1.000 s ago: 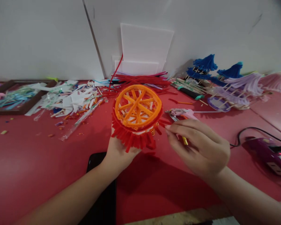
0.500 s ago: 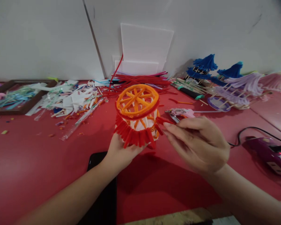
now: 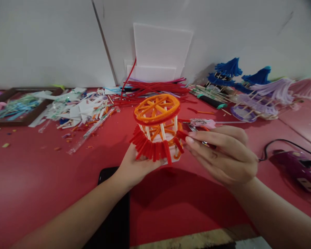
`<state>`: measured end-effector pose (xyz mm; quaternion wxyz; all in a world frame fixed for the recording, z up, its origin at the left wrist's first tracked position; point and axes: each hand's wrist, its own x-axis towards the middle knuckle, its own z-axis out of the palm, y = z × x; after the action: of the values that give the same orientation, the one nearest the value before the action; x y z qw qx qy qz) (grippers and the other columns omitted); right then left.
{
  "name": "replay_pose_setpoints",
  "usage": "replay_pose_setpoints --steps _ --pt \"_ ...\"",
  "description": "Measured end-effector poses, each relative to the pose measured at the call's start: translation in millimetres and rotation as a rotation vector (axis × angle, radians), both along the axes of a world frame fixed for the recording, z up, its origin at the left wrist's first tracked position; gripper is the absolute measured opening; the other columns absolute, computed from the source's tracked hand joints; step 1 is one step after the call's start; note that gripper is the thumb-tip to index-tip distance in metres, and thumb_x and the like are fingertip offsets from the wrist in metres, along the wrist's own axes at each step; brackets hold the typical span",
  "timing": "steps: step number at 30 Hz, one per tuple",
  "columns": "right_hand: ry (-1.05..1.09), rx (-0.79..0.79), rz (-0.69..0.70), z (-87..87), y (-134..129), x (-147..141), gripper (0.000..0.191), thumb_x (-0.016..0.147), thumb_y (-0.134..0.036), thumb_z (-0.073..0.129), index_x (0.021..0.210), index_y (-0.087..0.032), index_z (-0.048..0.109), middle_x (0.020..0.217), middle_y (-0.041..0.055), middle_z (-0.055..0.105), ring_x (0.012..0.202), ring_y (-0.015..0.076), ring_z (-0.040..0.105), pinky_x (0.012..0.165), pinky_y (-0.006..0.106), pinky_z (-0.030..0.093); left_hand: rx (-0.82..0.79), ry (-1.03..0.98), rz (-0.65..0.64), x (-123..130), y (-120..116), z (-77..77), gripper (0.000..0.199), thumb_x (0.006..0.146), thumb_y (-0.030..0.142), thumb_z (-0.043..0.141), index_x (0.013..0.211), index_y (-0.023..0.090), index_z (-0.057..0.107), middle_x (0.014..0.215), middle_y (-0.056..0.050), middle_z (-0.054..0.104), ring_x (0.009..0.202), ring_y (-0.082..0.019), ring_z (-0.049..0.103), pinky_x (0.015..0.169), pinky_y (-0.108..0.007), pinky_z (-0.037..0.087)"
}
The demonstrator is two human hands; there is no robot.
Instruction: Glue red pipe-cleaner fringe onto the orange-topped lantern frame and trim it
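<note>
In the head view my left hand [image 3: 134,165] grips a small pavilion model [image 3: 162,136] from below and behind its fringe. The model has an orange spoked ring [image 3: 157,110] on top, pale stick posts and a lower fringe of short red pipe cleaner pieces [image 3: 151,149]. My right hand [image 3: 223,152] pinches a short red pipe cleaner piece [image 3: 181,135] between thumb and fingers, against the right side of the model. A pink glue gun [image 3: 202,123] lies on the table just behind my right hand.
A heap of red pipe cleaners [image 3: 155,89] lies at the back. Blue [image 3: 228,67] and lilac models [image 3: 269,97] stand at right, above a purple device [image 3: 298,169] with a cord. Scraps [image 3: 80,107] cover the left; a black phone [image 3: 114,214] lies under my left arm.
The model has shifted slightly right and its top ring has tilted. My right hand has moved a little right, and its red piece now meets the model's side.
</note>
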<state>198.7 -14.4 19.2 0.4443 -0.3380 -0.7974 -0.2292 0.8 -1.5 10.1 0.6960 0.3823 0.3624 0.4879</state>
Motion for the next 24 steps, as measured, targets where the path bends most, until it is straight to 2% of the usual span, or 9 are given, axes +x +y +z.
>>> replay_pose_setpoints --steps 5,7,12,17,21,24 --pt "-0.039 0.04 0.027 1.4 1.1 2.3 0.037 0.07 -0.007 0.074 0.104 -0.021 0.067 0.094 0.0018 0.072 0.08 0.0178 0.061 0.066 0.034 0.052 -0.096 -0.155 -0.177 -2.0 4.4 -3.4 0.034 0.063 0.006 0.077 0.093 0.02 0.071 0.109 -0.004 0.074 0.108 -0.03 0.064 0.093 -0.042 0.055" --pt "-0.04 0.044 0.052 1.7 1.1 3.3 0.035 0.07 -0.008 0.073 0.103 -0.019 0.068 0.095 0.0032 0.072 0.081 0.0178 0.06 0.066 0.034 0.052 -0.139 -0.175 -0.212 -3.7 6.5 -6.5 0.033 0.061 0.007 0.078 0.092 0.019 0.071 0.108 -0.005 0.074 0.111 -0.033 0.062 0.095 -0.045 0.053" --pt "-0.002 0.068 0.049 3.6 1.1 1.7 0.026 0.069 -0.009 0.074 0.092 -0.02 0.07 0.088 0.0018 0.07 0.077 0.0155 0.057 0.063 0.031 0.051 0.002 -0.038 -0.119 -4.5 2.9 -8.9 0.047 0.055 0.0 0.079 0.096 0.021 0.071 0.106 -0.003 0.075 0.107 -0.028 0.065 0.097 -0.038 0.052" --pt "-0.002 0.104 0.039 6.8 1.0 -1.4 0.022 0.068 -0.01 0.075 0.084 -0.024 0.07 0.082 -0.0004 0.066 0.072 0.014 0.056 0.061 0.031 0.05 0.048 -0.096 -0.16 -2.1 0.1 -2.7 0.038 0.061 0.005 0.077 0.095 0.023 0.072 0.102 -0.003 0.075 0.096 -0.025 0.07 0.09 -0.038 0.057" --pt "0.01 0.032 0.01 5.0 1.0 -1.7 0.026 0.066 -0.01 0.077 0.086 -0.024 0.069 0.085 0.001 0.065 0.077 0.017 0.055 0.066 0.034 0.05 0.074 -0.057 -0.177 -1.9 1.0 -2.1 0.036 0.062 0.01 0.079 0.095 0.023 0.073 0.098 -0.005 0.076 0.092 -0.025 0.071 0.087 -0.038 0.057" --pt "0.066 0.028 0.035 0.8 4.4 -1.0 0.035 0.064 -0.011 0.079 0.094 -0.021 0.066 0.09 0.0032 0.065 0.082 0.0187 0.058 0.073 0.037 0.05 0.047 0.021 -0.059 -3.5 2.9 -7.3 0.027 0.061 0.016 0.08 0.087 0.021 0.072 0.091 -0.004 0.075 0.087 -0.021 0.07 0.084 -0.033 0.056"
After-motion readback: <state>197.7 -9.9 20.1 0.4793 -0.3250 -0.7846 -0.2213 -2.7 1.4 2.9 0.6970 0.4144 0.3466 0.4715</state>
